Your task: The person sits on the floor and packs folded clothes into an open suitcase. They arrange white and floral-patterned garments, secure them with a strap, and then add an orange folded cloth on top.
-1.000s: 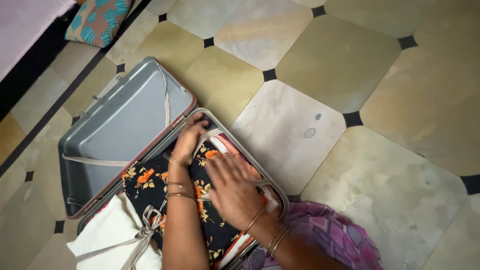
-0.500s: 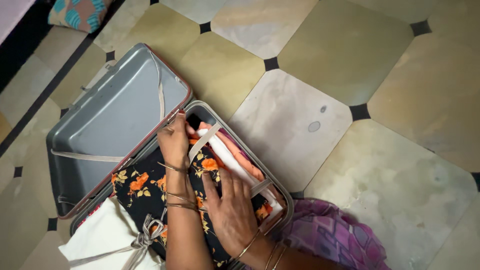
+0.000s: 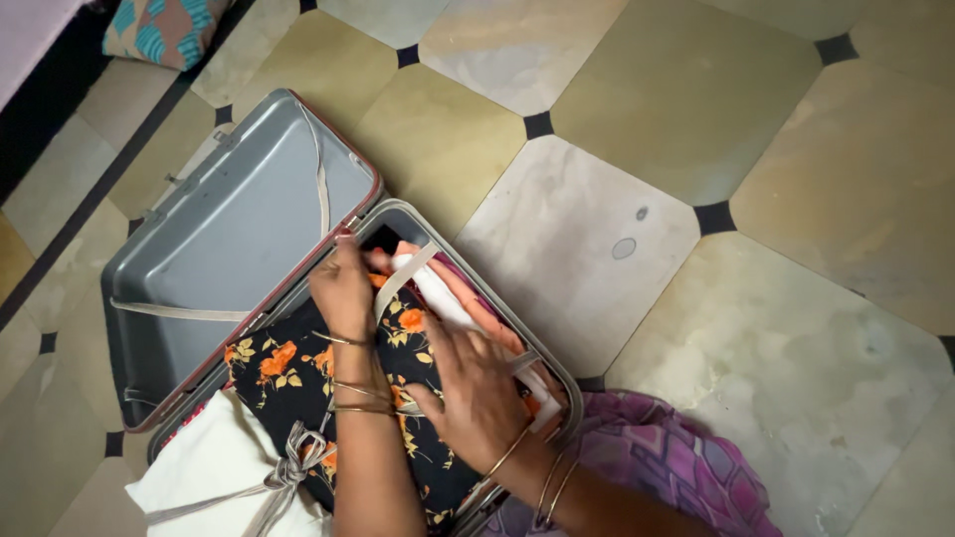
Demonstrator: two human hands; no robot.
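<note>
In the open suitcase (image 3: 249, 229) our left hand (image 3: 343, 288) grips the grey strap (image 3: 403, 278). Our right hand (image 3: 477, 393), fingers spread flat, presses the black floral garment (image 3: 288, 368). The packed clothes seem not yet strapped.

I see the open suitcase (image 3: 239, 249) on the floor (image 3: 696, 298); folded clothes (image 3: 288, 373) lie inside, my hands upon them, lid leftward.

Octagonal stone floor tiles (image 3: 686, 89) (small black insets).

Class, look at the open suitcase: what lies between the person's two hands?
In the head view, a grey strap crosses black floral cloth between the left hand and right hand.
</note>
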